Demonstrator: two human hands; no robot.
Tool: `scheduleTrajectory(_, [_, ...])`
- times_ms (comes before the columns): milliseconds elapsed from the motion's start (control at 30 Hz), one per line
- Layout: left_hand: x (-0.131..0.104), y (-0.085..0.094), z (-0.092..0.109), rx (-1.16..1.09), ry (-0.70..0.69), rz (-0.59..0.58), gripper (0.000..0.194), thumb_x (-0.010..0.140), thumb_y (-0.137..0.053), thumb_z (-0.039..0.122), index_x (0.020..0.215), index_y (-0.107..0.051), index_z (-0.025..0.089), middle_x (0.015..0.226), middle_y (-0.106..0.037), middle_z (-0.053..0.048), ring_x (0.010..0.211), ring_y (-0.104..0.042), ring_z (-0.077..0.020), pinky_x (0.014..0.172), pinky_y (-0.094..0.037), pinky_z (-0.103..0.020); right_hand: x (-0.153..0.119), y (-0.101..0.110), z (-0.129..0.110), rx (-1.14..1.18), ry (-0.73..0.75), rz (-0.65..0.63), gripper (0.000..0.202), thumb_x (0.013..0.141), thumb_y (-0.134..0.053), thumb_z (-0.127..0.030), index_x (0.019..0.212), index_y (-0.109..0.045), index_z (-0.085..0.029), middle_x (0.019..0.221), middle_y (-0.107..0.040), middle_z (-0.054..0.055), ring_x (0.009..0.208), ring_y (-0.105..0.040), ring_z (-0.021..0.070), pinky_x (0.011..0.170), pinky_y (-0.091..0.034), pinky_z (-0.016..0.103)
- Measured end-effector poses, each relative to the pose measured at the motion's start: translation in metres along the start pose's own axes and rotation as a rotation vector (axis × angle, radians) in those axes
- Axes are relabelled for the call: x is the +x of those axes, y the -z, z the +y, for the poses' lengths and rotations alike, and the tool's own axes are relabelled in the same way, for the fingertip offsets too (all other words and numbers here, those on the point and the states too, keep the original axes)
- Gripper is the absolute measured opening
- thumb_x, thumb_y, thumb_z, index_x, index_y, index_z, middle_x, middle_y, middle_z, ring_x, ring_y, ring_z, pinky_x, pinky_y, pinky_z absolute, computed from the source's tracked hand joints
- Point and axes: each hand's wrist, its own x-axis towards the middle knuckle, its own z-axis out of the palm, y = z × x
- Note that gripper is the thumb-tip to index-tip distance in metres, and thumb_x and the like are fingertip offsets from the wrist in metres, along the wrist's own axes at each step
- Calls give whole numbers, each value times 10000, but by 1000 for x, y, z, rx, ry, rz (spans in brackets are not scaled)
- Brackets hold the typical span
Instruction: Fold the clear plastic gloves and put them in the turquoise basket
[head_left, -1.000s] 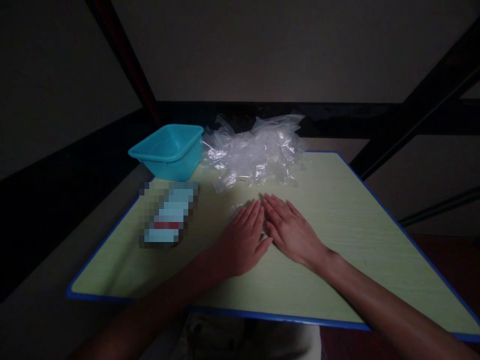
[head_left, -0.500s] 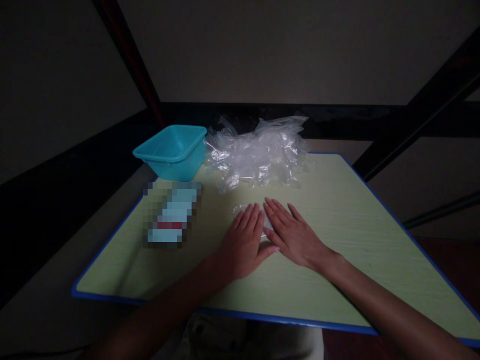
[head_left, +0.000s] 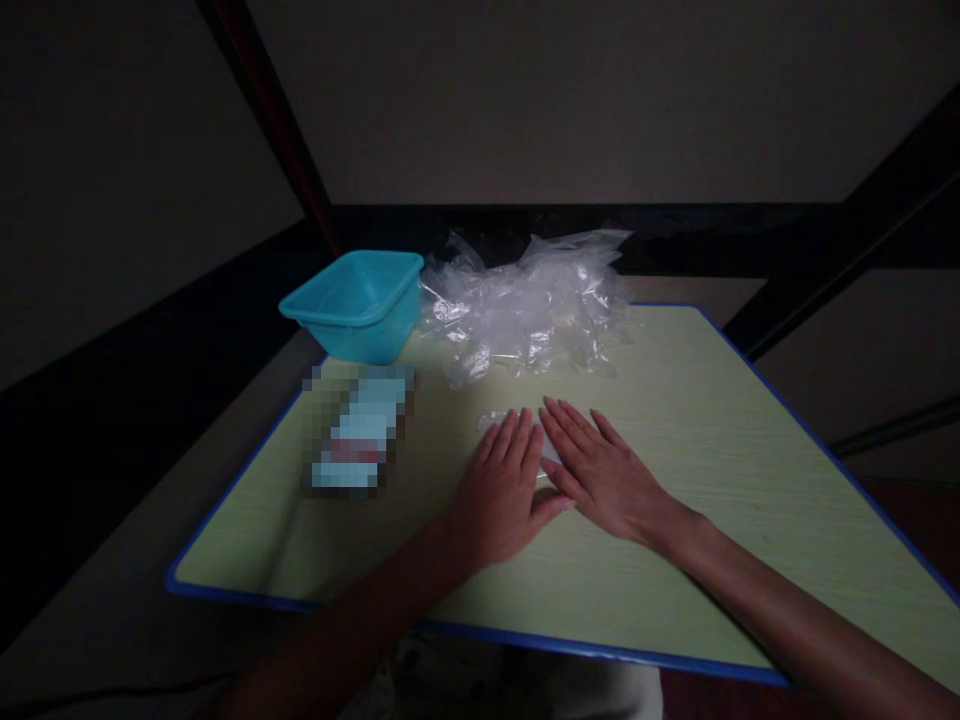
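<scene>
My left hand [head_left: 501, 490] lies flat with its fingers stretched out over a small clear plastic bag [head_left: 550, 457] on the table. Flat beside it, my right hand [head_left: 604, 470] rests on the bag's right part, fingers extended. The two thumbs come close together at the near edge of the bag. Most of the bag is hidden under my hands; a crinkled bit shows beyond the left fingertips and a pale strip between the hands. Beyond them sits a heap of crumpled clear plastic bags [head_left: 529, 310].
A turquoise plastic basin [head_left: 367, 325] stands at the table's far left corner. Nearer on the left lies a blurred-out flat object [head_left: 364, 430], light blue with a red band. The pale green table [head_left: 720, 480] has a blue edge. A dark bar slants down behind its right side.
The whole scene sits slightly farther right in the picture, as the camera has turned a little left. My hands keep their flat pose on the bag.
</scene>
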Motion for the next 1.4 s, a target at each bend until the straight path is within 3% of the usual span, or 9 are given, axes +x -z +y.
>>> scheduleTrajectory(167, [-1,2,0,-15,-9,5,739,868,-354,594,1394,-289,79,1474,-240,-200,1367,-179,-331,1087,-240,-468,0,2,1,36,-17,1,524,935,-208,-316,1397,-322,-95,1469,-266,96,1355,-237,209,1082,-251,462])
scheduleTrajectory(433, [0,5,0,-22,1,-21,743,868,-353,592,1396,-286,73,1477,-229,-200,1368,-172,-334,1090,-233,-464,0,1,1,26,-7,15,516,915,-230,-250,1391,-329,-80,1461,-284,101,1347,-265,221,1066,-277,483])
scheduleTrajectory(900, [-4,3,-4,-16,2,28,681,869,-385,566,1349,-378,83,1460,-294,-182,1353,-231,-340,1074,-261,-485,1,-2,0,15,-28,32,659,896,-297,-533,1406,-309,-116,1473,-278,118,1355,-252,239,1069,-258,480])
scheduleTrajectory(1400, [-15,6,-13,22,89,18,613,852,-478,517,1353,-399,172,1465,-317,-117,1335,-246,-379,1027,-292,-553,0,-2,0,-1,-24,42,685,894,-276,-569,1405,-308,-114,1475,-272,118,1351,-261,250,1068,-262,476])
